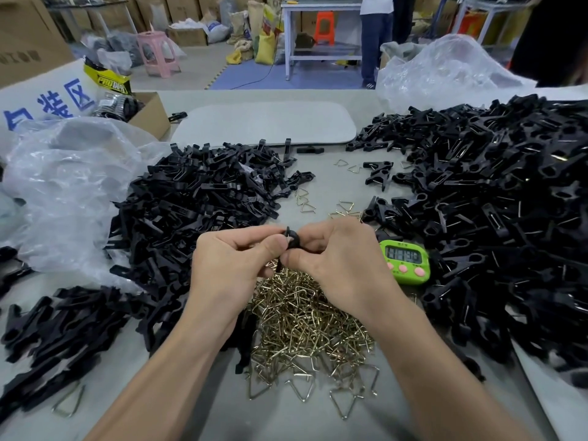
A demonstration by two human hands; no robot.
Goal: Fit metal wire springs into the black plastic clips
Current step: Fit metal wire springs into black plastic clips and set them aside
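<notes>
Heaped loose clips lie left on the counter. My left hand and right hand meet, fingers of both pinching one black clip above the spring pile. I judge a spring is being seated; next, a firm press.
</notes>
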